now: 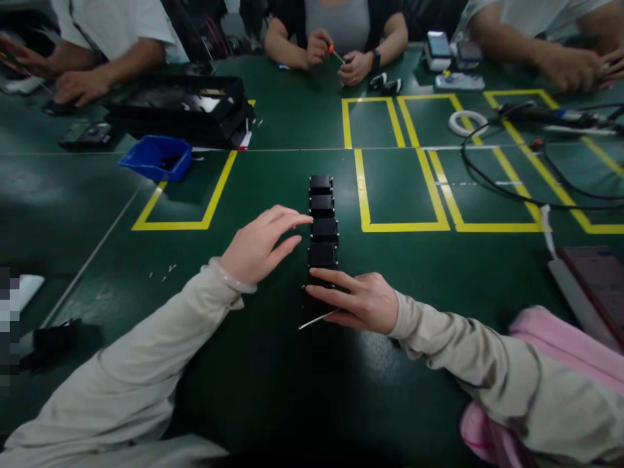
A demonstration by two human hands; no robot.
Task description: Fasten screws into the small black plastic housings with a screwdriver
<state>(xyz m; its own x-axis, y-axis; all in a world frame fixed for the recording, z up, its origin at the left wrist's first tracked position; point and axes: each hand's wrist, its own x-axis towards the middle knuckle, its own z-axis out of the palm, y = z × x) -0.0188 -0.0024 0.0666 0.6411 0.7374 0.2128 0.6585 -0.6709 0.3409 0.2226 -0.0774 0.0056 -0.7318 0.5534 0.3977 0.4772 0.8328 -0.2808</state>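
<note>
Several small black blocks (324,229) with tiny silvery points at their corners stand in a column on the green table (273,364). My left hand (263,244) is at the column's left side, its index fingertip at the third block from the far end; its fingers are apart and hold nothing. Over the near end of the column lies my right hand (358,299), with two fingers stretched across the blocks. A thin metal rod (316,320) sticks out to the left from under its lower fingers, which hold it. The nearest blocks are partly hidden by this hand.
A blue bin (158,158) and a black tray stack (180,110) stand at the far left. Yellow tape (404,227) marks rectangles. Black cables (487,179) and a white tape ring (468,123) lie right. Three people sit opposite. Tiny screws (164,276) lie left; a tablet (595,286) right.
</note>
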